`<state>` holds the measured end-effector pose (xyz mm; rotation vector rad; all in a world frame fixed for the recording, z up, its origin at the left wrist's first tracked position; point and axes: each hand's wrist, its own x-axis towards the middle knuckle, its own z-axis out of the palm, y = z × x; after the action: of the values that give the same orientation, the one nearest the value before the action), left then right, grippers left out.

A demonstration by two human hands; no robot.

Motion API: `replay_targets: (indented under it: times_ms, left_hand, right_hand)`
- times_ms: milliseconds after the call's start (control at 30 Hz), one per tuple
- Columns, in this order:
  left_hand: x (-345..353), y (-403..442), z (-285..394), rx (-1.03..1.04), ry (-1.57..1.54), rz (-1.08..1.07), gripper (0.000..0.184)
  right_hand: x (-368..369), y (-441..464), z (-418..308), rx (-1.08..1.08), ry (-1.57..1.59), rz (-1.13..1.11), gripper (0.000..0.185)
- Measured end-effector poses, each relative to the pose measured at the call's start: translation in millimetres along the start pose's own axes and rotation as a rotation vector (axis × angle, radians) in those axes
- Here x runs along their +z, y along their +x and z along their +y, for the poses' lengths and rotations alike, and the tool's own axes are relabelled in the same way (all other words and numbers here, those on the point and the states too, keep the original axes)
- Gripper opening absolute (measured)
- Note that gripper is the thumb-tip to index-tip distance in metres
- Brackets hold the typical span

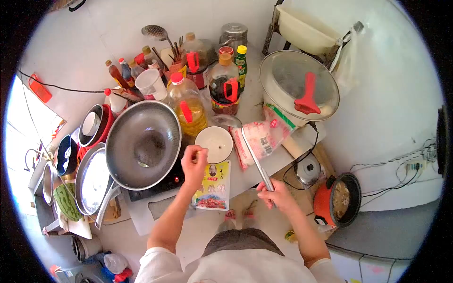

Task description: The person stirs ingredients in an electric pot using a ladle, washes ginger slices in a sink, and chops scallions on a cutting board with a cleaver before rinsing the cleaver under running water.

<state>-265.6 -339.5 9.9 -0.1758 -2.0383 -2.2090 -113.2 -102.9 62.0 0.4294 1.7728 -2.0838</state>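
Note:
My right hand (pixel 276 193) is closed around the handle of a metal ladle (pixel 255 158). The ladle slants up and left, its head over the counter near the rim of a white bowl (pixel 207 141). My left hand (pixel 194 162) is pinched closed at the bowl's lower left edge; whatever its fingertips hold is too small to make out. Just below the bowl lies a yellow and white packet (pixel 211 188) with printing on it. A pink and white bag (pixel 257 141) rests to the right, partly behind the ladle's handle.
A wok (pixel 144 146) sits on a black cooktop (pixel 163 186) at left. Behind the bowl stand an oil bottle (pixel 189 106) and a dark sauce jug (pixel 224 87). At right are a lidded pan (pixel 299 85), a red lid-less cooker (pixel 324 200) and a small pot (pixel 307 170).

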Motion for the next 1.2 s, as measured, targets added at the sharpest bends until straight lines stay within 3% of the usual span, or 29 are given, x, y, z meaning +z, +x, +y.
replay_targets:
  times_ms: [33,233,333,433,567,600,700,733,833,867,967,1000,1133,1200]
  left_hand:
    - [-6,-7,14,-0.216,-0.186,-0.012,0.010]
    - [-10,-53,7,-0.956,-0.387,-0.086,0.013]
    - [5,-44,1,-0.970,-0.482,-0.111,0.017]
    - [2,-32,-35,-0.877,-0.616,-0.011,0.020]
    - [-7,-25,-33,-0.797,-0.708,0.237,0.025]
    - [-20,-27,-38,-0.832,-0.800,0.178,0.034]
    - [-28,-44,-19,-0.868,-1.041,0.175,0.044]
    - [-33,-52,-16,-0.821,-1.098,0.065,0.050]
    - [-23,-67,18,-0.754,-1.148,0.095,0.055]
    - [-29,-73,12,-0.703,-1.298,0.001,0.058]
    - [-26,-82,37,-0.656,-1.270,0.121,0.058]
    - [-33,-87,35,-0.611,-1.334,0.092,0.055]
    - [-59,-109,49,-0.619,-1.323,0.167,0.043]
    - [-92,-129,31,-0.644,-1.386,0.098,0.038]
  right_hand:
    - [-3,2,-2,-0.001,-0.053,0.005,0.018]
    - [-24,25,-4,-0.046,-0.271,-0.030,0.018]
    - [-28,34,4,-0.068,-0.291,-0.056,0.018]
    - [-34,43,14,-0.062,-0.279,-0.059,0.018]
    - [-30,52,22,-0.002,-0.291,-0.052,0.021]
    - [-28,54,24,0.013,-0.308,-0.043,0.022]
    - [-13,61,53,-0.401,-0.584,0.179,0.023]
    - [-3,54,47,-0.286,-0.621,0.212,0.026]
    - [20,52,71,-0.230,-0.711,0.281,0.027]
    - [33,47,72,-0.284,-0.677,0.276,0.026]
    - [69,49,93,0.020,-0.110,0.071,0.024]
    - [82,47,85,0.033,-0.036,-0.002,0.029]
    - [122,75,113,-0.267,-0.064,0.007,0.031]
    - [139,80,100,-0.102,-0.244,0.015,0.028]
